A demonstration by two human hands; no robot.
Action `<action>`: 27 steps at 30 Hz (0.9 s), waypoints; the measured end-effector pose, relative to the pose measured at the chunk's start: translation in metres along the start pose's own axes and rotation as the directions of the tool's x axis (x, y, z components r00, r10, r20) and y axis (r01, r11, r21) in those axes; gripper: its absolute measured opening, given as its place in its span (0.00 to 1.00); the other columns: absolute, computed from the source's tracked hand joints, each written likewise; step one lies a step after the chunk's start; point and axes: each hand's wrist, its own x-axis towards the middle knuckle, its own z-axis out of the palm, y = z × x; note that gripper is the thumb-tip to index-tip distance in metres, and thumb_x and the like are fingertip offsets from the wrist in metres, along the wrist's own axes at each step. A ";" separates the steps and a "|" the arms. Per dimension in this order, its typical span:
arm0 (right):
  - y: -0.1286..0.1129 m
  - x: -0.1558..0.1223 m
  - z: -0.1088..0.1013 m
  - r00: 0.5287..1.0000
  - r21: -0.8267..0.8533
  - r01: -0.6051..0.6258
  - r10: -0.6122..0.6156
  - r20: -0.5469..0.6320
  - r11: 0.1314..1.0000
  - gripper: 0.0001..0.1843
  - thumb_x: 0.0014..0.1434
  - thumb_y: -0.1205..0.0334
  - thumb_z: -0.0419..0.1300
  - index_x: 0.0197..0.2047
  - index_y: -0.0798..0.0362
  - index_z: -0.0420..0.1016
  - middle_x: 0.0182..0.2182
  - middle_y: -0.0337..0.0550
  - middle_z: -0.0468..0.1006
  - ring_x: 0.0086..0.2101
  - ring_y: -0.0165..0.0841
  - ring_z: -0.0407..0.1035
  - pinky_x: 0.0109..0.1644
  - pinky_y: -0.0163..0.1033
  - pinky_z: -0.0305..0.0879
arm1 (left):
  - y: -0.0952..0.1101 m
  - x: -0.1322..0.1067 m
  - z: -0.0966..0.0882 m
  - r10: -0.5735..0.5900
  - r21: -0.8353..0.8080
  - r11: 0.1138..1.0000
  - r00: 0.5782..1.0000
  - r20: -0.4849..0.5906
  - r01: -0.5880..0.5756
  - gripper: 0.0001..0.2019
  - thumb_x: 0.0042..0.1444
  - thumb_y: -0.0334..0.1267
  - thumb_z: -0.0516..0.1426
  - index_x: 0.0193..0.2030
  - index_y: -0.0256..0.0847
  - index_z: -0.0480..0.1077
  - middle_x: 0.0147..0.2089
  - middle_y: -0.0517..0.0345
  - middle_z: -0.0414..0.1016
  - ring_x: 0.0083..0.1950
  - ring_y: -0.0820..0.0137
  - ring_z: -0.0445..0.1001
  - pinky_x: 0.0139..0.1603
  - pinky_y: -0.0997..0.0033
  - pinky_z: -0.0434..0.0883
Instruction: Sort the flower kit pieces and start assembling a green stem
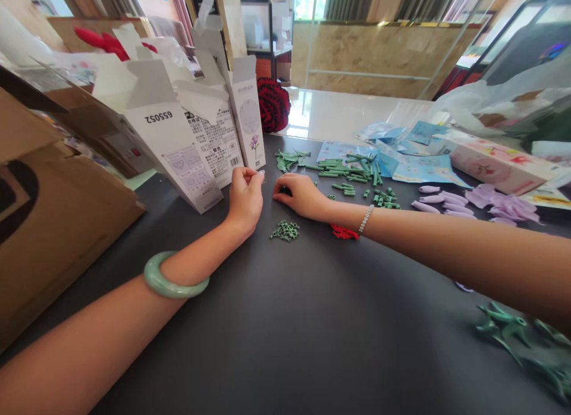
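Observation:
My left hand (247, 200) is closed in a pinch above the dark table, near the white boxes; whatever lies between its fingertips is too small to make out. Just to its right, my right hand (301, 195) curls down to the tabletop with thumb and fingers together, and its fingertips hide anything in them. A small pile of green connector pieces (285, 231) lies below the two hands. Red small pieces (345, 232) show partly under my right wrist. Beyond that hand are green leaf pieces (291, 159), green stem tubes (341, 168) and short green tubes (386, 198).
Opened white boxes (178, 147) stand at the left behind a cardboard box (57, 225). Lilac petal pieces (504, 202), blue packets (414, 159) and a pink box (495, 159) lie at right. Curved green pieces (504, 326) sit at the lower right. A red-black ruffled object (273, 106) stands behind.

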 end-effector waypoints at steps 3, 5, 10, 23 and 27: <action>-0.002 0.008 0.009 1.000 -0.042 -0.019 0.018 -0.025 0.999 0.08 0.60 0.75 0.58 0.34 0.52 0.68 0.39 0.47 0.74 0.39 0.35 0.67 0.47 0.42 0.64 | -0.002 0.001 0.001 -0.023 -0.026 0.999 1.000 -0.002 0.023 0.07 0.57 0.34 0.57 0.31 0.44 0.62 0.33 0.61 0.69 0.41 0.66 0.72 0.43 0.67 0.69; -0.002 0.016 0.015 0.999 -0.065 -0.025 0.024 -0.028 0.998 0.09 0.62 0.75 0.55 0.34 0.52 0.66 0.39 0.47 0.72 0.39 0.36 0.66 0.47 0.42 0.64 | -0.003 0.001 0.001 -0.042 -0.043 0.998 0.999 -0.008 0.041 0.06 0.56 0.34 0.57 0.31 0.43 0.62 0.33 0.61 0.69 0.41 0.66 0.72 0.44 0.66 0.69; 0.000 0.041 0.025 0.999 -0.097 -0.033 0.030 -0.034 0.995 0.11 0.64 0.74 0.53 0.32 0.50 0.64 0.37 0.45 0.70 0.39 0.36 0.66 0.48 0.41 0.64 | -0.005 0.002 0.001 -0.075 -0.082 0.994 0.997 -0.014 0.073 0.07 0.56 0.35 0.57 0.30 0.43 0.62 0.33 0.59 0.69 0.41 0.66 0.72 0.45 0.67 0.69; 0.001 0.071 0.020 0.998 -0.134 0.034 -0.027 0.050 0.990 0.08 0.64 0.70 0.56 0.33 0.51 0.69 0.42 0.51 0.75 0.42 0.41 0.71 0.51 0.43 0.67 | -0.003 0.002 0.002 -0.064 -0.078 0.995 0.998 -0.020 0.062 0.07 0.58 0.34 0.56 0.30 0.43 0.61 0.33 0.59 0.70 0.41 0.66 0.72 0.44 0.67 0.69; 0.001 0.071 0.021 0.998 -0.154 0.048 -0.042 0.041 0.987 0.08 0.66 0.68 0.55 0.35 0.51 0.71 0.43 0.52 0.76 0.44 0.41 0.70 0.53 0.44 0.67 | -0.004 0.003 0.001 -0.057 -0.057 0.997 0.997 -0.054 0.054 0.08 0.58 0.33 0.56 0.31 0.44 0.60 0.33 0.60 0.67 0.41 0.66 0.70 0.41 0.68 0.67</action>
